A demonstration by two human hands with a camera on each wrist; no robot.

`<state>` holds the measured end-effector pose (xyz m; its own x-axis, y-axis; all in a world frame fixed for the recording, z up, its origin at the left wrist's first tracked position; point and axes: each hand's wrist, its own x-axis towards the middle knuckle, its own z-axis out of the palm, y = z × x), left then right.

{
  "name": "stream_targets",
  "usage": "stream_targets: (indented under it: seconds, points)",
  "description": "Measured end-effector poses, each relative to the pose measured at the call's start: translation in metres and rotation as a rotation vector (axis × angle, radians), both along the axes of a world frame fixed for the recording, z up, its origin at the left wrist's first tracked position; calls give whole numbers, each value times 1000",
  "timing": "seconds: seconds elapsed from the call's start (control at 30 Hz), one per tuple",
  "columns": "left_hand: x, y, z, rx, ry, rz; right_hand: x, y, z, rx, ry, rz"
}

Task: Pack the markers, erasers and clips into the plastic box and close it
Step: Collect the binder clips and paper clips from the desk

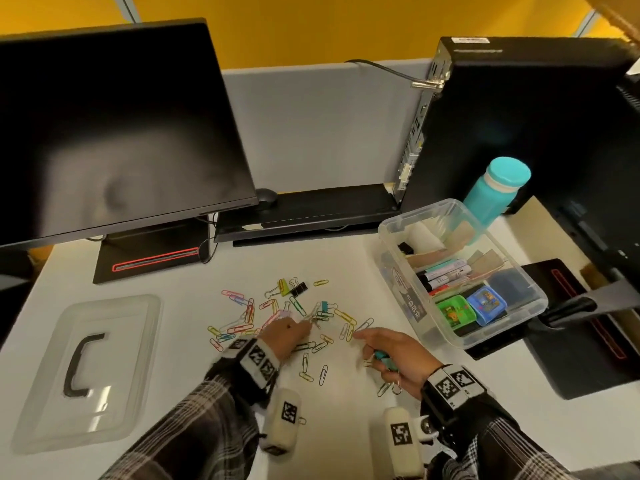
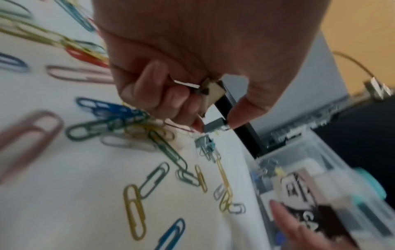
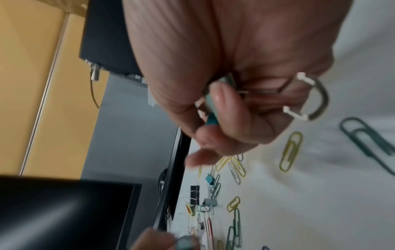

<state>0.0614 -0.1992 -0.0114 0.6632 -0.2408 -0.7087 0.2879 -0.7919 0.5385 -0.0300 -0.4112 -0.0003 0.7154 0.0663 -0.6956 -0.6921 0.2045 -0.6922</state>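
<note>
Coloured paper clips [image 1: 263, 318] and small binder clips [image 1: 298, 288] lie scattered on the white desk. My left hand [image 1: 287, 336] sits among them and pinches a grey binder clip [image 2: 213, 126] between thumb and forefinger, with more clips curled in its palm. My right hand [image 1: 388, 348] curls its lower fingers round a teal binder clip [image 3: 211, 118] and other clips, while its forefinger points at yellow paper clips [image 1: 349, 332]. The clear plastic box [image 1: 498, 332] stands open at the right, holding markers [image 1: 446, 271] and erasers [image 1: 486, 303]. Its lid [image 1: 86, 368] lies flat at the left.
A dark monitor [image 1: 114, 133] on its stand fills the back left. A keyboard [image 1: 311, 213] and mouse [image 1: 266, 196] sit behind the clips. A black computer case [image 1: 512, 123] and a teal bottle [image 1: 498, 188] stand behind the box, with another monitor base [image 1: 585, 327] at right.
</note>
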Motion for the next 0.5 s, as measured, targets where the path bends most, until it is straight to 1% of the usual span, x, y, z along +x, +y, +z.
stream_targets:
  seconds: [0.07, 0.1, 0.2, 0.27, 0.33, 0.4, 0.43, 0.5]
  points:
    - [-3, 19, 6, -188, 131, 165, 11, 3, -4, -164, -49, 51]
    - [-4, 28, 8, -251, 165, 220, 17, 6, -7, -291, -92, 99]
    - [-8, 51, 9, -318, 138, 284, 35, 15, -15, -731, -265, 338]
    - [-11, 60, 9, -325, 122, 327, 44, 25, -12, -952, -316, 509]
    - [-14, 66, 9, -324, 101, 338, 54, 39, -7, -1056, -370, 623]
    - [-18, 71, 8, -326, 67, 334, 62, 55, -3, -1086, -423, 683]
    - [-20, 73, 8, -316, 50, 327, 67, 63, -4, -1095, -432, 703]
    - [-24, 75, 9, -285, 9, 305, 75, 77, -8, -1112, -392, 758]
